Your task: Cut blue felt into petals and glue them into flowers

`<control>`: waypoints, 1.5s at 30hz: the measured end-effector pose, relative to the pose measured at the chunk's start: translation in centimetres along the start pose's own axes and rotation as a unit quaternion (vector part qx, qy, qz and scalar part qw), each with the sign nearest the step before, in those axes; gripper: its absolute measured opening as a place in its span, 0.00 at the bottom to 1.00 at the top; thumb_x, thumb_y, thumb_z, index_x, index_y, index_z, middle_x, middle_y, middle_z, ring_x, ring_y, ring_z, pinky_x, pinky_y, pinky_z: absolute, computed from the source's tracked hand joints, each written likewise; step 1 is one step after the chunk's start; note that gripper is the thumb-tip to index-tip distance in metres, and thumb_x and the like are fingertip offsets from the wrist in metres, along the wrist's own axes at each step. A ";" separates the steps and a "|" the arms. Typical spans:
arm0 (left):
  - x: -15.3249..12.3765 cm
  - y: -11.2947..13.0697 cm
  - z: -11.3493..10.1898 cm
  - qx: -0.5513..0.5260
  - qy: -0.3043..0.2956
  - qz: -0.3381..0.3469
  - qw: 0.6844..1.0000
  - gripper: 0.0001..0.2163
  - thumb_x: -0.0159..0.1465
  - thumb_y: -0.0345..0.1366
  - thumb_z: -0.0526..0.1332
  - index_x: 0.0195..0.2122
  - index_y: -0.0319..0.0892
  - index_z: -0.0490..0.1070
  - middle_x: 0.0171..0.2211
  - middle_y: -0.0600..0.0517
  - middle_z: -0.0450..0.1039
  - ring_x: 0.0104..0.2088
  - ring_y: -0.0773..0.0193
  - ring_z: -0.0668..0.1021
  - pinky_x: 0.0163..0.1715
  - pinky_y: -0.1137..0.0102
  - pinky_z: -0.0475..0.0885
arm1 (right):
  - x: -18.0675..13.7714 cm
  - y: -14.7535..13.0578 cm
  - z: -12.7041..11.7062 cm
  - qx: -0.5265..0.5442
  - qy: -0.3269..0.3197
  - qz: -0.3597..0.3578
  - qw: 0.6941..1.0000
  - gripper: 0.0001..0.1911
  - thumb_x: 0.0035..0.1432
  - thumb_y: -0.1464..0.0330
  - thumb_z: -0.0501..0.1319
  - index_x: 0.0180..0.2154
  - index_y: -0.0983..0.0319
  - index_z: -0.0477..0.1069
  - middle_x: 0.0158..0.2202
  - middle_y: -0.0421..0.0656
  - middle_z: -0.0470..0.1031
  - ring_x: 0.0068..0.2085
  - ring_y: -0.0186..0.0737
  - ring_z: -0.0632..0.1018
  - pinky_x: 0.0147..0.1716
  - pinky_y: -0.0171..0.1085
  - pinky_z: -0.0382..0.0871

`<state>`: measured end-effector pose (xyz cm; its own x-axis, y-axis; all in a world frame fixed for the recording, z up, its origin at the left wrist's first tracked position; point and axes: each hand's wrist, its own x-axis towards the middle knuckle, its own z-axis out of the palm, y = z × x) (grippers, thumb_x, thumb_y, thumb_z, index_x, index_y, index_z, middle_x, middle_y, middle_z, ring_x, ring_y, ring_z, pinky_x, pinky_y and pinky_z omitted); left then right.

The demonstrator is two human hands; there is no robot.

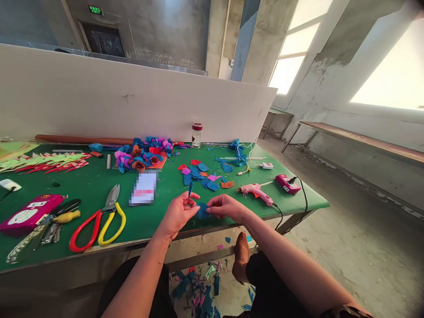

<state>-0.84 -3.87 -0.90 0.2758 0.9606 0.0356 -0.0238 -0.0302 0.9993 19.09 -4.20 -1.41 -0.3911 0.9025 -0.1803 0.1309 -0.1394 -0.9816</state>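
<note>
Near the front edge of the green table, both my hands are close together around a blue paper petal (pixel 202 211). My right hand (pixel 225 207) pinches the petal's right side. The fingers of my left hand (pixel 180 212) are closed on a narrow blue paper piece (pixel 190 189) that stands upright, and its thumb reaches the petal's left edge. Just beyond lie loose cut petals (pixel 198 170) in blue, red, pink and orange. A pink glue gun (pixel 256 193) rests to the right of my right hand.
Red-and-yellow-handled scissors (pixel 99 221) and a phone-like blurred rectangle (pixel 143 187) lie left. Finished paper flowers (pixel 142 152) are heaped behind. A red-lidded jar (pixel 196 134) stands by the white board (pixel 159 101). Magenta power strips (pixel 287 184) sit at both sides; a cord hangs off the right edge.
</note>
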 end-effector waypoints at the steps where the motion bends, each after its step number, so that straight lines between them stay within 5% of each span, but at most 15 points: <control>1: 0.0 0.1 0.1 -0.005 0.004 -0.008 1.000 0.21 0.48 0.40 0.71 0.41 0.41 0.71 0.26 0.59 0.67 0.17 0.78 0.61 0.16 0.79 0.52 | -0.2 0.2 0.2 0.013 0.019 -0.002 1.000 0.19 0.42 0.56 0.72 0.28 0.64 0.73 0.21 0.36 0.73 0.19 0.26 0.66 0.15 0.27 0.54; 6: 0.1 -0.1 1.0 -0.033 0.012 -0.074 0.997 0.21 0.46 0.47 0.72 0.34 0.38 0.72 0.25 0.58 0.67 0.14 0.80 0.54 0.13 0.77 0.46 | -1.2 1.2 1.9 0.127 0.090 -0.038 0.987 0.18 0.43 0.56 0.71 0.27 0.64 0.73 0.21 0.37 0.73 0.19 0.27 0.69 0.19 0.28 0.62; 9: 0.3 -0.3 1.2 -0.018 0.023 -0.055 0.998 0.18 0.45 0.47 0.72 0.27 0.39 0.71 0.20 0.59 0.64 0.15 0.78 0.56 0.14 0.76 0.48 | -2.1 1.8 2.7 0.131 0.089 -0.026 0.987 0.19 0.43 0.55 0.71 0.29 0.64 0.74 0.21 0.39 0.74 0.20 0.29 0.71 0.20 0.29 0.66; 13: 0.9 -0.4 0.5 0.083 0.099 -0.001 0.992 0.14 0.44 0.44 0.72 0.22 0.39 0.73 0.19 0.56 0.68 0.19 0.73 0.63 0.18 0.75 0.54 | -4.4 2.5 -0.5 0.030 0.191 -0.040 0.980 0.21 0.47 0.51 0.66 0.34 0.62 0.75 0.27 0.42 0.77 0.20 0.30 0.70 0.18 0.30 0.62; 17: 1.8 -0.5 0.2 0.135 0.063 -0.013 0.989 0.11 0.45 0.41 0.70 0.22 0.41 0.72 0.19 0.56 0.69 0.19 0.71 0.63 0.19 0.75 0.55 | -7.9 3.4 -8.7 -0.185 0.468 -0.096 0.859 0.21 0.54 0.50 0.57 0.33 0.62 0.73 0.25 0.43 0.75 0.23 0.36 0.71 0.23 0.34 0.62; 20: 2.6 -0.8 0.4 0.226 0.030 -0.023 0.974 0.09 0.48 0.41 0.67 0.22 0.41 0.71 0.19 0.55 0.70 0.20 0.69 0.66 0.21 0.74 0.58 | -9.7 4.3 -13.7 -0.341 0.535 -0.013 0.773 0.18 0.58 0.53 0.54 0.32 0.61 0.72 0.28 0.45 0.77 0.30 0.41 0.75 0.30 0.37 0.64; 26: 3.7 -1.5 0.4 0.343 0.030 -0.037 0.938 0.05 0.47 0.36 0.65 0.20 0.42 0.71 0.19 0.55 0.71 0.23 0.66 0.69 0.24 0.72 0.59 | -9.1 5.7 -16.2 -0.416 0.364 0.079 0.829 0.17 0.56 0.52 0.56 0.34 0.59 0.70 0.28 0.41 0.78 0.31 0.41 0.76 0.30 0.35 0.62; 34: 3.9 -2.0 0.3 0.377 0.008 -0.046 0.925 0.05 0.49 0.38 0.62 0.22 0.42 0.71 0.21 0.55 0.72 0.24 0.65 0.71 0.25 0.72 0.61 | -7.5 3.9 -16.3 -0.417 0.308 0.121 0.847 0.16 0.53 0.55 0.60 0.26 0.60 0.64 0.20 0.38 0.69 0.24 0.36 0.69 0.22 0.34 0.55; 39: 3.9 -2.1 0.2 0.380 -0.003 -0.046 0.924 0.06 0.50 0.38 0.62 0.23 0.42 0.70 0.21 0.55 0.72 0.24 0.66 0.71 0.25 0.72 0.61 | -9.2 3.0 -13.1 -0.137 0.331 0.033 0.933 0.21 0.51 0.49 0.62 0.34 0.60 0.65 0.30 0.42 0.73 0.29 0.38 0.74 0.28 0.35 0.67; 42: 4.0 -2.3 0.1 0.382 -0.007 -0.044 0.923 0.06 0.51 0.38 0.62 0.23 0.42 0.70 0.22 0.55 0.72 0.24 0.66 0.70 0.26 0.72 0.62 | -10.0 3.2 -10.0 0.045 0.262 -0.028 0.964 0.24 0.48 0.53 0.68 0.40 0.60 0.66 0.32 0.41 0.73 0.30 0.35 0.75 0.30 0.35 0.70; 45: 3.9 -2.4 0.1 0.384 -0.007 -0.043 0.922 0.05 0.51 0.37 0.62 0.23 0.41 0.70 0.22 0.54 0.73 0.25 0.66 0.71 0.26 0.72 0.62 | -9.7 3.6 -7.1 0.167 0.175 0.002 0.970 0.19 0.52 0.53 0.66 0.34 0.61 0.67 0.27 0.39 0.69 0.24 0.32 0.72 0.27 0.35 0.70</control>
<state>0.41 -0.05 -3.12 0.2584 0.9648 -0.0490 0.6851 -0.1472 0.7134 29.86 -10.59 -2.77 -0.0497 0.9769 -0.2079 -0.1930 -0.2136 -0.9577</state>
